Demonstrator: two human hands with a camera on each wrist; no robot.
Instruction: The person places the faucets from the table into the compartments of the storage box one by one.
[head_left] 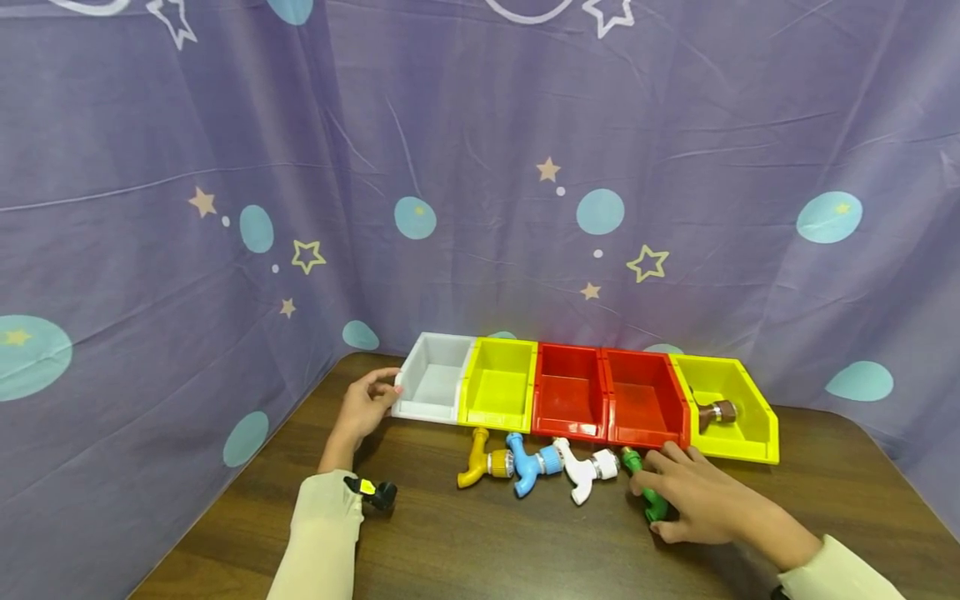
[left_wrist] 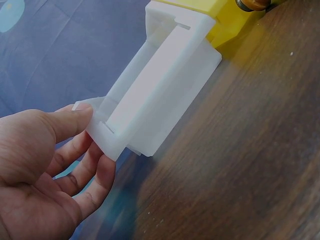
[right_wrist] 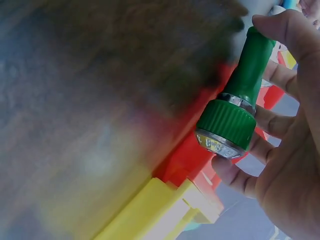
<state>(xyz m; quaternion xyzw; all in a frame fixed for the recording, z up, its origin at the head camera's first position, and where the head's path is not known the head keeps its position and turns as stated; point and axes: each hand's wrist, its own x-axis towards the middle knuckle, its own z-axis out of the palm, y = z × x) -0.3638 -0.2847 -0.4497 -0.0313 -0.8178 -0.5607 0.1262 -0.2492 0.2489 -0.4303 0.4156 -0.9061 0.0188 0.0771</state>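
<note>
My left hand (head_left: 366, 406) pinches the side wall of a white plastic bin (left_wrist: 145, 85), its thumb on the rim and the other fingers against the outside. At the right, my right hand (head_left: 701, 493) holds a green tap (right_wrist: 240, 85) between thumb and fingers, close over the table. The tap's ribbed green knob with a metal cap shows in the right wrist view. Left of it lie a white tap (head_left: 582, 469), a blue tap (head_left: 531, 465) and a mustard-yellow tap (head_left: 480, 461), in a row before the bins.
A yellow bin (head_left: 497, 390), two red bins, one being the left red bin (head_left: 567, 392), and another yellow bin (head_left: 761, 417) continue the row rightwards. A brown tap (head_left: 717, 412) lies in the rightmost bin. Behind the wooden table (head_left: 480, 550) hangs a purple patterned curtain (head_left: 487, 275).
</note>
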